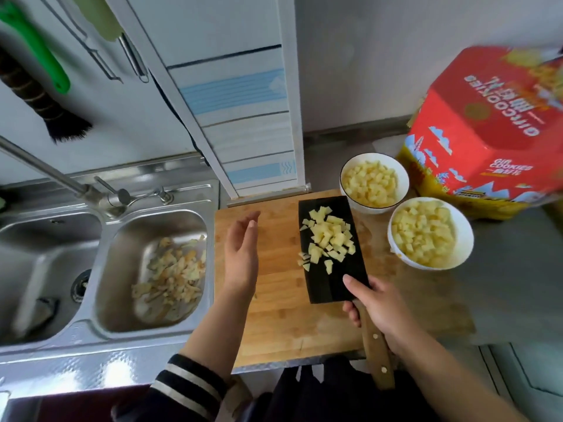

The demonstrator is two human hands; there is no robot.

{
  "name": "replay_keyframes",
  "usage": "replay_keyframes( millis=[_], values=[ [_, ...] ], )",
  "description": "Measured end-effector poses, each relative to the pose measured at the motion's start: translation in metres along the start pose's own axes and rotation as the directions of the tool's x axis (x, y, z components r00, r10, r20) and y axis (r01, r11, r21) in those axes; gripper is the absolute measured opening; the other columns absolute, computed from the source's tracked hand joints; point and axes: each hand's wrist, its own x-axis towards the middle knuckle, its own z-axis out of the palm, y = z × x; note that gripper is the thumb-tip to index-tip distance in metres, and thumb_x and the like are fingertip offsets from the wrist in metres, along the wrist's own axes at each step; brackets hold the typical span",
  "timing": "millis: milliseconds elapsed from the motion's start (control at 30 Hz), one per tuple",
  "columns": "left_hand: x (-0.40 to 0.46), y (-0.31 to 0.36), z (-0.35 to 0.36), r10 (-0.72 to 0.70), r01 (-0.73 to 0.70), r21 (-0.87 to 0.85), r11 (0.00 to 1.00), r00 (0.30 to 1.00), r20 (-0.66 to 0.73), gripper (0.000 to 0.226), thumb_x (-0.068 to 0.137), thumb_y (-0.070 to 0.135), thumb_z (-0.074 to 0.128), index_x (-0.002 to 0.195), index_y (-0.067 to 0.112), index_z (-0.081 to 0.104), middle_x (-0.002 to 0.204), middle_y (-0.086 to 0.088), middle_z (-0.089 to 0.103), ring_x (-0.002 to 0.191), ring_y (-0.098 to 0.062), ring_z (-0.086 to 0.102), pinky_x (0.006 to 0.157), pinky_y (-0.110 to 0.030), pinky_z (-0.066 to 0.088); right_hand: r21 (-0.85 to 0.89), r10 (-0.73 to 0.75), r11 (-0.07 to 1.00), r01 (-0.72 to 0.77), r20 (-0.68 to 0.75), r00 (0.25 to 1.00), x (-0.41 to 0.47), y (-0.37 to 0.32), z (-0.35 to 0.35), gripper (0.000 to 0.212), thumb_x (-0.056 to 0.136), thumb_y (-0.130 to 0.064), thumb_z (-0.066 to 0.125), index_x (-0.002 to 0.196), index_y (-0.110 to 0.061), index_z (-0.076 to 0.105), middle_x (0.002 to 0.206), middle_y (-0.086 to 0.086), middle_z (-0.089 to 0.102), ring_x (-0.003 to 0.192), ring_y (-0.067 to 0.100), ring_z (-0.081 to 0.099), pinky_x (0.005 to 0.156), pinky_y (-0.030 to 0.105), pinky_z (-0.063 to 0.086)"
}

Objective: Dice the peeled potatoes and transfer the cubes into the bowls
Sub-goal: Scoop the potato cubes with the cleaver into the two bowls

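The right hand (377, 309) grips the wooden handle of the big knife (332, 248), with one finger resting on the flat black blade. A pile of potato cubes (327, 239) sits on that blade, above the cutting board (274, 315). The blade's long side points away from the person. The left hand (242, 254) is spread wide and holds nothing, just left of the blade. Both bowls (396, 242) wait on the tabletop to the right of the blade, nearer the right hand, so the load likely goes that way.
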Motion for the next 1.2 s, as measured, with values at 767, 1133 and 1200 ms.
replay_keyframes(
  millis=[767,1133,1200],
  values=[
    [0.085,0.041,0.236,0.375,-0.904,0.27,0.33,0.388,0.842,0.033,0.087,0.047,0.062,0.111,0.024,0.062,0.117,-0.001,0.052,0.112,-0.027,0.045,0.097,-0.041,0.041,-0.114,-0.256,0.967,0.23,-0.349,0.901,0.05,-0.07,-0.079,0.035,0.096,-0.024,0.055,0.068,-0.003,0.057,0.05,0.009,0.059,0.044,0.024,0.05,0.05,0.035,0.042],
    [0.11,0.025,0.226,0.282,-0.791,0.498,0.355,0.598,0.75,0.026,0.095,0.025,0.051,0.119,0.016,0.059,0.119,-0.003,0.053,0.111,-0.024,0.046,0.092,-0.031,0.037,-0.19,-0.263,0.961,0.2,-0.416,0.871,0.05,-0.072,-0.093,0.032,0.096,-0.024,0.057,0.073,0.0,0.057,0.058,0.018,0.062,0.046,0.024,0.051,0.049,0.033,0.044],
    [0.113,0.024,0.223,0.272,-0.776,0.542,0.322,0.624,0.732,0.028,0.097,0.029,0.049,0.121,0.018,0.058,0.12,-0.002,0.055,0.112,-0.024,0.046,0.095,-0.034,0.038,-0.201,-0.267,0.96,0.196,-0.432,0.861,0.049,-0.074,-0.095,0.03,0.096,-0.023,0.057,0.078,0.001,0.058,0.06,0.02,0.063,0.045,0.022,0.052,0.047,0.031,0.044]
  ],
)
